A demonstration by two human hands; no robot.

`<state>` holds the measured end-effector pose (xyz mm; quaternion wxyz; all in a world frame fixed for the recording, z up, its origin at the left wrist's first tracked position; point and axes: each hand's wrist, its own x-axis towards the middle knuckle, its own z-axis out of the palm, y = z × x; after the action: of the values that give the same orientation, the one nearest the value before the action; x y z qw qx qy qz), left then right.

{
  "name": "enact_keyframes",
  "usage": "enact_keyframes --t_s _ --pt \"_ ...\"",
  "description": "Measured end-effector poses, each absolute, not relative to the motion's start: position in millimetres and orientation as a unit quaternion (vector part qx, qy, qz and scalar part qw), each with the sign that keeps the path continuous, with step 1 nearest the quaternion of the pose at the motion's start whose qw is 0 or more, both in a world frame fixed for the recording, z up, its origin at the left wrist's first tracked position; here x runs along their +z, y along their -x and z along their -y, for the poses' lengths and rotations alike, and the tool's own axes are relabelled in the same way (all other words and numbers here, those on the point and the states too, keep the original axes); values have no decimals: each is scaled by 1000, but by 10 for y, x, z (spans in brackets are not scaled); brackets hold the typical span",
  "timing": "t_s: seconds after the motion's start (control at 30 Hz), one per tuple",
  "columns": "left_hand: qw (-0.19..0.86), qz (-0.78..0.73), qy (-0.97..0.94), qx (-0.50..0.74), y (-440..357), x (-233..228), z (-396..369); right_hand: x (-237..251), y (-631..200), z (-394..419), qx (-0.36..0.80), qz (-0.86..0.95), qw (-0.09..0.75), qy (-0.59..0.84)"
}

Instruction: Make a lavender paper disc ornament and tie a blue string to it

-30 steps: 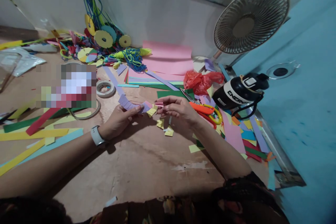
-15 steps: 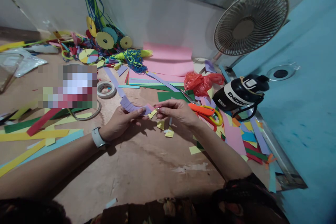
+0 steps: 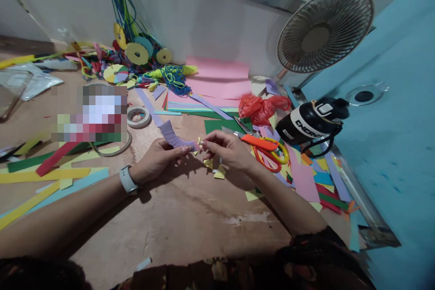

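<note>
Item: folded purple paper strip [image 3: 173, 136], held above the brown tabletop [image 3: 190, 208]; long axis runs from far left down toward the right. Left hand [image 3: 158, 159] pinches its near end; right hand [image 3: 228, 148] pinches closed at the strip's tip. Orange-handled scissors [image 3: 267, 147] just right.

Both forearms extend forward and converge, left hand [image 3: 157, 157] and right hand [image 3: 227, 148] nearly meeting fingertip to fingertip, fingers pinched closed, left wrist bearing a band.
</note>
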<state>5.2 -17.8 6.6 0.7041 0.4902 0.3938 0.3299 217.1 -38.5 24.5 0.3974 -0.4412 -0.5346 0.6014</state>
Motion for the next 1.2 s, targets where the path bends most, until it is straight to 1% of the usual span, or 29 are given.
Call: enact_keyframes --t_s 0.2,0.3,0.37,0.57,0.7,0.83,1.07,1.2 --pt "748 -376 -439 327 -77 101 192 227 -2165 375 543 571 414 457" --pt "750 -361 -436 343 -73 91 172 223 -2173 385 535 569 428 455" --pt "747 -361 -439 345 -63 82 158 248 -2176 403 507 585 438 456" --pt "743 -345 -443 365 -30 69 158 399 -2164 476 274 741 436 431" --pt "747 -330 -434 381 -27 48 161 422 -2164 509 200 778 431 411" --pt "753 -307 -433 388 -29 25 154 420 -2195 528 161 818 411 369" --pt "758 -312 -422 388 -35 28 162 381 -2222 539 107 854 364 355" --pt "763 -307 -416 389 -36 30 168 357 -2219 524 101 854 374 347"
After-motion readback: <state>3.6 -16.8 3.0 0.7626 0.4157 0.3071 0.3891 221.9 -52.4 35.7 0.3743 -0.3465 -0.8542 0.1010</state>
